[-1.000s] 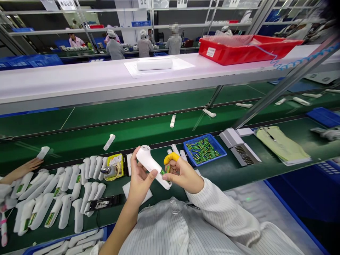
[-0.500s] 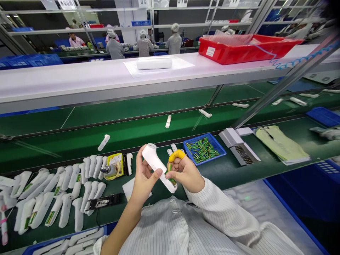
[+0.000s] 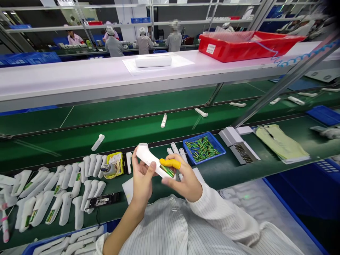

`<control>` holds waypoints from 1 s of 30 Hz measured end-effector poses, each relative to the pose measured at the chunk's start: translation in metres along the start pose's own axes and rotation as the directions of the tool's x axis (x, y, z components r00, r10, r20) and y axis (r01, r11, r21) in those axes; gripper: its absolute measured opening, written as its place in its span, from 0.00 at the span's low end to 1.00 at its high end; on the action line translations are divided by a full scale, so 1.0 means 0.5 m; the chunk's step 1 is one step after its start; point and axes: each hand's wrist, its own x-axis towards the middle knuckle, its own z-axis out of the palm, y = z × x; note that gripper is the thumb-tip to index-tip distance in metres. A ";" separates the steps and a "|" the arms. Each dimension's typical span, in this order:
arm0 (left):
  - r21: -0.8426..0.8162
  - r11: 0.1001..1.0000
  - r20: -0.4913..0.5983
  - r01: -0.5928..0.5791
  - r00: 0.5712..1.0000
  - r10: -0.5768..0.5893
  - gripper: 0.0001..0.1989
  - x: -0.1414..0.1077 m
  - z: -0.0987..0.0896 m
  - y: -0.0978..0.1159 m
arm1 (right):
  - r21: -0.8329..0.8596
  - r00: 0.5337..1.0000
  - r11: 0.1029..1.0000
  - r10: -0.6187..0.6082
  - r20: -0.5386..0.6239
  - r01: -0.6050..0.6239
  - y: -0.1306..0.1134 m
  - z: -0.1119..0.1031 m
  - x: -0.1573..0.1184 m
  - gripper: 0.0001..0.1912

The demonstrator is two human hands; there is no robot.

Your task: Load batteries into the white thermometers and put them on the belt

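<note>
- Left hand (image 3: 142, 180): closed round a white handheld device (image 3: 148, 157), which sits tilted above the bench (image 3: 225, 177) in front of the person's chest.
- Right hand (image 3: 187, 179): half curled, forefinger in a yellow finger cover (image 3: 172, 163) at the device's slot, thumb near its lower end — whether it grips anything, I cannot tell.
- Green batteries (image 3: 167, 171) show in that slot; no brand legible.
- Loose batteries (image 3: 202, 147) fill a blue tray (image 3: 211, 158), right of the hands; their print is too small.
- The red bin (image 3: 231, 53) bears a white label (image 3: 210, 48) — lines of dark print, unreadable.
- A black piece (image 3: 92, 203) carries a pale sticker (image 3: 102, 201), its marks blurred.
</note>
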 end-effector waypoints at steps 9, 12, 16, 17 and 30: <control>0.149 0.983 0.151 -0.111 0.985 0.088 0.34 0.004 -0.002 0.003 | 0.175 0.967 0.974 0.178 -0.183 -0.146 0.038 0.025 -0.026 0.15; 0.177 0.981 0.225 -0.075 0.974 0.034 0.21 0.007 -0.011 0.011 | 0.425 0.947 0.858 0.321 -0.006 -0.289 0.032 0.024 -0.024 0.19; 0.134 0.988 0.154 -0.081 0.986 0.060 0.15 0.017 -0.024 0.008 | 0.532 0.927 0.762 0.339 0.158 -0.369 0.020 0.027 -0.019 0.21; 0.126 0.988 0.136 -0.084 0.988 0.067 0.16 0.022 -0.026 0.007 | 0.558 0.922 0.737 0.346 0.175 -0.382 0.019 0.028 -0.017 0.21; -0.155 0.967 0.272 0.201 0.950 -0.154 0.25 0.106 -0.016 -0.061 | 0.411 0.893 0.793 0.388 0.227 -0.449 0.093 0.027 -0.005 0.22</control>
